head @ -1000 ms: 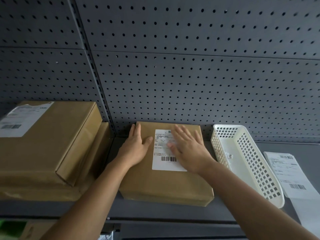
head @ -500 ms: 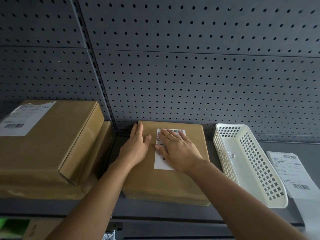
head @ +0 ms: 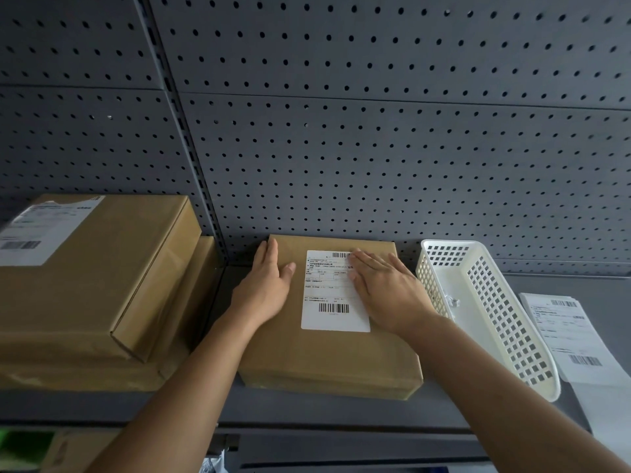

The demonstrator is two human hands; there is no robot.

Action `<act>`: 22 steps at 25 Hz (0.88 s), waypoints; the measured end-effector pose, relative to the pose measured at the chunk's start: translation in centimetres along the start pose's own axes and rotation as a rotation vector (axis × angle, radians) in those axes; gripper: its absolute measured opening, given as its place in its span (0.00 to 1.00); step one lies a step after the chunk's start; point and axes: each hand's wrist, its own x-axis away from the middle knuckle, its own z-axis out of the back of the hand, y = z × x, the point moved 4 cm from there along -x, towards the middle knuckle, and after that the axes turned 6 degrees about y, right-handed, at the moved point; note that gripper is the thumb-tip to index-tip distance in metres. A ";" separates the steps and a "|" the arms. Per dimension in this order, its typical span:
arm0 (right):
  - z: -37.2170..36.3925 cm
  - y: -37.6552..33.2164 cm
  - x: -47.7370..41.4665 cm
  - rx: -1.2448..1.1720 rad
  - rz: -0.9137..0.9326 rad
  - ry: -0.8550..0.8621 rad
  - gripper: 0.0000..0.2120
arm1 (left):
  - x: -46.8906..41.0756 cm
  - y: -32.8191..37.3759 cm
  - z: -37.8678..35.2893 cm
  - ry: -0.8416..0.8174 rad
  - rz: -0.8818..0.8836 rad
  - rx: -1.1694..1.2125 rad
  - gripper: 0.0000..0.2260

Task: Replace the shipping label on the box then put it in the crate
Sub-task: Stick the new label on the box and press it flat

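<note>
The left hand (head: 264,288) lies flat, fingers spread, on the box (head: 327,349), which sits on the shelf (head: 307,409). The right hand (head: 386,295), also flat, presses the label (head: 333,302). The box looks stiff and probably light; grip its side edges. The white basket (head: 491,315), possibly the crate, stands just beside it.

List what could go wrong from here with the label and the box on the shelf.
1. The right hand presses only the right edge of the shipping label; its lower part is untouched, so it may lift or wrinkle.
2. The box sits at the shelf's front edge; a careless grab might tip it off.
3. The white basket stands close beside the box and could be knocked when lifting.
</note>
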 end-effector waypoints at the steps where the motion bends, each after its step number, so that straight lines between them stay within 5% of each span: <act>1: 0.2 0.1 0.2 0.002 -0.005 0.004 0.25 | 0.0 0.0 0.0 0.001 0.000 -0.003 0.29; 7: 0.2 -2.3 2.4 -0.015 0.148 -0.014 0.28 | -0.1 0.0 -0.1 0.013 0.009 -0.036 0.29; 22: 2.0 -2.6 11.6 -0.085 0.197 0.050 0.26 | 0.1 0.3 -0.1 0.029 0.015 -0.055 0.29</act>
